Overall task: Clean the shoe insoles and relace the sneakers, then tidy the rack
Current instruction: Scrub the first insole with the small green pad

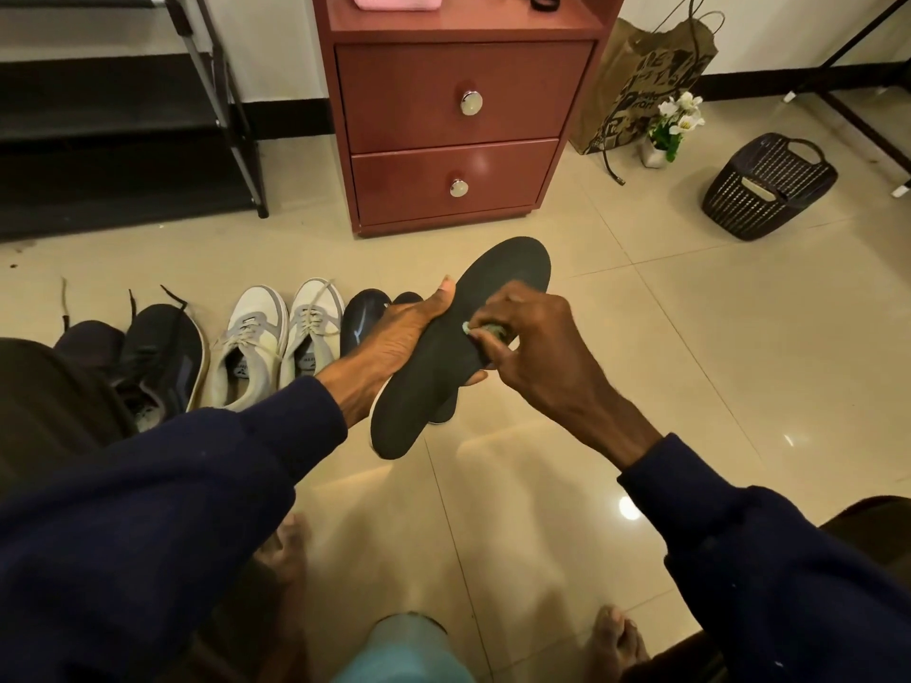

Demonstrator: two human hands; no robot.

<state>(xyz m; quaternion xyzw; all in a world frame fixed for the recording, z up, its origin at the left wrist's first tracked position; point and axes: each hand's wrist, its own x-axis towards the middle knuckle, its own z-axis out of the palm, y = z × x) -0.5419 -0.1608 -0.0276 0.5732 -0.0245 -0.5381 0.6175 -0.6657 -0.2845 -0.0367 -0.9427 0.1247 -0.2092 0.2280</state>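
My left hand (394,337) grips a long black insole (429,386) by its left edge, holding it tilted above the floor. My right hand (532,347) pinches a small greenish wad, a cloth or wipe (485,330), against the insole's middle. On the floor to the left stand a pair of white sneakers (276,342), a pair of dark sneakers (157,357) with loose laces, and a dark shoe or insole (362,315) partly hidden behind my left hand. The black shoe rack (123,125) is at the upper left.
A red-brown two-drawer cabinet (458,125) stands straight ahead, a pink item (394,0) on top. To the right are a brown paper bag (641,86), a small pot of white flowers (673,125) and a dark plastic basket (769,189). Bare feet and a teal object (409,653) lie below.
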